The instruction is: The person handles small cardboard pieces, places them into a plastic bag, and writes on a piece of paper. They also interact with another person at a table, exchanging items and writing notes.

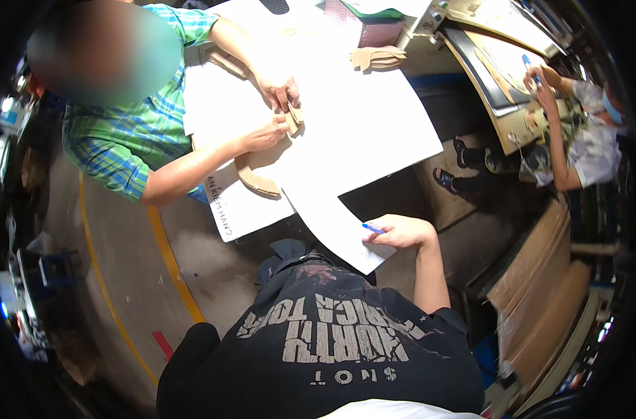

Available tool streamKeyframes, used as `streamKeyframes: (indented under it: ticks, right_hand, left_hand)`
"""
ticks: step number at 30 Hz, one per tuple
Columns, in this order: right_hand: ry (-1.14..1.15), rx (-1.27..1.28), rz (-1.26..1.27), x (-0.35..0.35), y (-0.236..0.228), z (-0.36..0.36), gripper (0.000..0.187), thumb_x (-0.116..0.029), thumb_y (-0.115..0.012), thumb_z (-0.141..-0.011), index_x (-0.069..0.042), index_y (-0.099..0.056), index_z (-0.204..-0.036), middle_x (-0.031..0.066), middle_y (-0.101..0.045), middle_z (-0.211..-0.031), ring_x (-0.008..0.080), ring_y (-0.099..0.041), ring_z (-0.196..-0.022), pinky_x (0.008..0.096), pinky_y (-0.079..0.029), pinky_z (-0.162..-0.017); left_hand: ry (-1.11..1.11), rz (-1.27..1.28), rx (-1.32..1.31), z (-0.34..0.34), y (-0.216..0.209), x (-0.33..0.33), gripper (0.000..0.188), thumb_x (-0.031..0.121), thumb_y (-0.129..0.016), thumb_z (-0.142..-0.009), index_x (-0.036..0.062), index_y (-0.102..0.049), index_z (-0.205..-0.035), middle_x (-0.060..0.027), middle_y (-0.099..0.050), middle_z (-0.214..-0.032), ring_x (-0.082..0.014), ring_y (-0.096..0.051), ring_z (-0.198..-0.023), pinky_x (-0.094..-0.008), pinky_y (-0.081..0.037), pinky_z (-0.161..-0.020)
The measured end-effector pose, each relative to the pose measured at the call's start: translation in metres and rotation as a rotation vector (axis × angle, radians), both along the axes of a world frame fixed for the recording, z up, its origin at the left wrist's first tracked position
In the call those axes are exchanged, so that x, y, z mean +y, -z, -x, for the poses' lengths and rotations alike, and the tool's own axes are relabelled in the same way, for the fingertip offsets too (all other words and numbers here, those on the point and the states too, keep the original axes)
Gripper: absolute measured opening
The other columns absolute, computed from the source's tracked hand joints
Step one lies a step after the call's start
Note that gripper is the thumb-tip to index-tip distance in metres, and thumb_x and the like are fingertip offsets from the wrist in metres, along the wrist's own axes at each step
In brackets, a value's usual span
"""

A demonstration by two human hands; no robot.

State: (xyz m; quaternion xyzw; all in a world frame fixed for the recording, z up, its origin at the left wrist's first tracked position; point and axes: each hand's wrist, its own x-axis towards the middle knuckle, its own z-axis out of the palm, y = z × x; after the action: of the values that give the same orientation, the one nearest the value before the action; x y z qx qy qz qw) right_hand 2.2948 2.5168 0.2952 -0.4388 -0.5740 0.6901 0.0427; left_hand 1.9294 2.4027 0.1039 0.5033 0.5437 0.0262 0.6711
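Observation:
My right hand (pixel 406 231) is closed around a blue pen (pixel 373 228), beside the near end of a white sheet (pixel 335 227). Whether the fingers also pinch the sheet's edge is unclear. My left hand does not show; only the dark left sleeve (pixel 192 349) is visible. Across the white tabletop (pixel 374 133), another person's two hands (pixel 268 133) hold small tan pieces (pixel 295 120). A curved tan strip (pixel 257 183) lies just below those hands, near the table's edge.
A stack of tan pieces (pixel 378 59) sits at the table's back, near a pink box (pixel 363 26). At the right, a person in a pale shirt (pixel 583 140) works at another table (pixel 499 129). Brown cardboard sheets (pixel 534 272) lean at my right. Yellow lines (pixel 171 258) mark the floor at left.

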Motion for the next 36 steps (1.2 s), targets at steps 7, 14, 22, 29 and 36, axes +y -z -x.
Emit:
streamKeyframes:
  ticks: [7,14,22,29,36]
  right_hand:
    - [-0.416,-0.220,-0.091,0.109,-0.009,-0.062,0.024,-0.018,-0.066,-0.100,-0.005,-0.074,-0.118,0.0083,-0.076,-0.111,0.0173,-0.067,-0.104,0.0313,-0.050,-0.096]
    - [-0.548,-0.447,0.053,0.193,0.055,-0.055,0.041,-0.034,-0.076,-0.094,-0.008,-0.074,-0.126,0.0090,-0.077,-0.107,0.0170,-0.066,-0.093,0.0320,-0.052,-0.085]
    - [-0.420,-0.682,-0.383,0.216,0.090,-0.031,0.056,-0.058,-0.062,-0.093,-0.006,-0.080,-0.101,0.0244,-0.075,-0.092,0.0364,-0.072,-0.084,0.0398,-0.056,-0.079]
    - [0.186,-0.755,-0.951,0.199,0.076,-0.006,0.021,-0.026,-0.062,-0.094,-0.007,-0.070,-0.097,0.0164,-0.068,-0.091,0.0391,-0.069,-0.083,0.0492,-0.055,-0.075]
    - [0.623,-0.473,-0.890,0.212,0.105,-0.012,0.022,-0.023,-0.056,-0.103,-0.005,-0.068,-0.102,0.0105,-0.064,-0.082,0.0254,-0.065,-0.073,0.0388,-0.051,-0.071]
  left_hand:
    - [-0.176,-0.322,-0.085,-0.106,-0.096,0.058,0.039,0.027,-0.051,-0.101,0.0015,-0.069,-0.123,-0.0203,-0.075,-0.095,-0.0280,-0.071,-0.084,-0.0409,-0.054,-0.081]
    - [-0.374,-1.108,0.022,-0.127,-0.232,0.294,0.039,0.029,-0.050,-0.101,0.0010,-0.070,-0.120,-0.0203,-0.075,-0.094,-0.0277,-0.071,-0.084,-0.0406,-0.054,-0.081]
    - [-0.342,-1.200,0.399,-0.122,-0.246,0.512,0.040,0.030,-0.050,-0.102,0.0005,-0.072,-0.116,-0.0204,-0.075,-0.094,-0.0275,-0.071,-0.084,-0.0401,-0.054,-0.082]
    - [-0.273,-1.175,0.418,-0.109,-0.232,0.547,0.041,0.031,-0.049,-0.102,0.0000,-0.073,-0.113,-0.0204,-0.075,-0.093,-0.0272,-0.071,-0.083,-0.0397,-0.054,-0.082]
    - [-0.303,-1.284,0.290,-0.097,-0.237,0.523,0.043,0.033,-0.049,-0.102,-0.0005,-0.074,-0.110,-0.0205,-0.075,-0.092,-0.0270,-0.071,-0.083,-0.0393,-0.054,-0.082]
